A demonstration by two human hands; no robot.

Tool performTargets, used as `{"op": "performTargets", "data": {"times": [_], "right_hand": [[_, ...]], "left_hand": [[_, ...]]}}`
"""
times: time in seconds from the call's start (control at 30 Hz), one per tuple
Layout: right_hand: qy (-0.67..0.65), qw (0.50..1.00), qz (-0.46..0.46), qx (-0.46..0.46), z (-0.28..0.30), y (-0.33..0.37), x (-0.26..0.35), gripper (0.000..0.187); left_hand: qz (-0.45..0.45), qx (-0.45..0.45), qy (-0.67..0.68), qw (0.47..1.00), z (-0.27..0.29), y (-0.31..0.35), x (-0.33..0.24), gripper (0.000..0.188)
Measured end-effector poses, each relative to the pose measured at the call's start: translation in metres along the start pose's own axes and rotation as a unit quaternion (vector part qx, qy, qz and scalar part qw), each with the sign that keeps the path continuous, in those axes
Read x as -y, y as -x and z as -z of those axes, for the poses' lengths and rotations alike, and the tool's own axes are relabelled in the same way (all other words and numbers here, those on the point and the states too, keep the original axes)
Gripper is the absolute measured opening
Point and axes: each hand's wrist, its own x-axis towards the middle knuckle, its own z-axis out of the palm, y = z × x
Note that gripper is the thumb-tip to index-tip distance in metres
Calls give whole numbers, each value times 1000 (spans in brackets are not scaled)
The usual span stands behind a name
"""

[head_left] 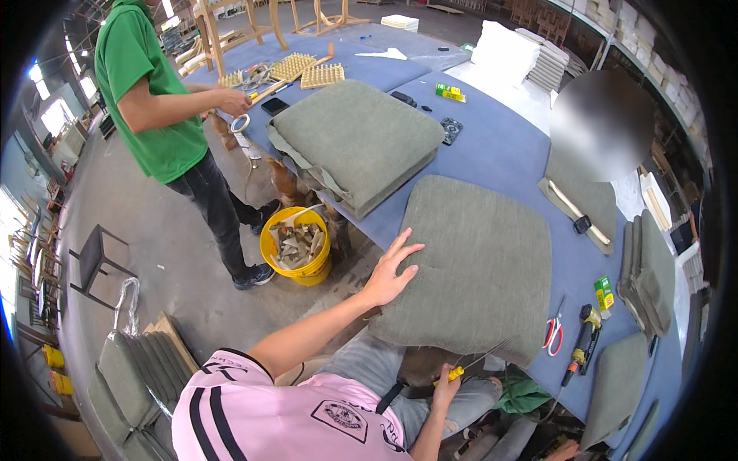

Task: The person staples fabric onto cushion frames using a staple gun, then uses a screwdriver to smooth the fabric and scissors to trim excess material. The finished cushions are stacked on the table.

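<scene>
On the near side of the blue table (496, 142), a roughly square grey-green cushion (480, 261), without a clear long axis, lies right of the left hand (390, 278) and beyond the right hand (445, 390). The left, nearer, rests on it, fingers spread; the right is wrapped around a yellow-handled tool (455, 373), its shaft slanting far-right at the near edge.

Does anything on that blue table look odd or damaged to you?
One thing: on the stack of grey-green cushions, a strip of fabric hangs loose along the left side, so it looks untidy or unfinished beside the smooth top. The grey-green piece under the person's left hand shows no obvious tear.
</scene>
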Motion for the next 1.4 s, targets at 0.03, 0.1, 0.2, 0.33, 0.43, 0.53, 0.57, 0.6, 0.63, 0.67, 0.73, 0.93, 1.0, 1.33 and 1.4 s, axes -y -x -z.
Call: {"op": "performTargets", "data": {"times": [0.03,0.1,0.2,0.33,0.43,0.53,0.57,0.6,0.63,0.67,0.73,0.93,1.0,1.33,1.4], "right_hand": [[-28,1000,9,-1,2,-1,-2,20],[-96,994,29,-37,2,-17,-5,21],[150,986,-32,-63,14,-21,-10,29],[169,983,0,-73,-4,-18,13,47],[168,983,9,-80,6,-10,28,62],[187,980,-13,-73,-8,-14,34,67],[201,977,-57,-34,-12,-16,38,61],[161,984,-73,-37,-17,-9,49,53],[182,979,-35,-84,-14,-7,34,47],[149,986,-29,-64,-9,-10,26,36],[-48,996,50,-50,-3,-22,-9,23],[8,1000,12,11,-3,-23,-7,23],[14,1000,8,8,3,-24,-5,23],[-31,999,18,0,15,-33,-22,19],[-28,1000,11,4,13,-35,-22,20]], "left_hand": [[-12,-5,-18,1000,-4,-2,1,51],[-50,14,-42,998,-15,-12,4,51],[-4,27,-91,995,-23,-10,-20,49],[-9,4,-61,998,-16,-2,9,47],[-15,1,-78,997,-24,-7,8,49],[6,-1,-113,994,-6,-8,11,51],[15,-10,-118,993,0,-3,12,50],[-14,-3,-151,988,6,-2,15,50],[29,2,-89,996,-7,-5,-5,50],[20,35,-118,992,-12,-15,-6,51],[-28,16,-69,997,-21,-20,-6,48],[-11,-15,-2,1000,-2,3,3,49],[-9,-6,-7,1000,-4,4,3,49],[-27,-8,1,1000,-10,-2,2,49],[-23,-3,3,1000,-9,-1,-1,49]]}}
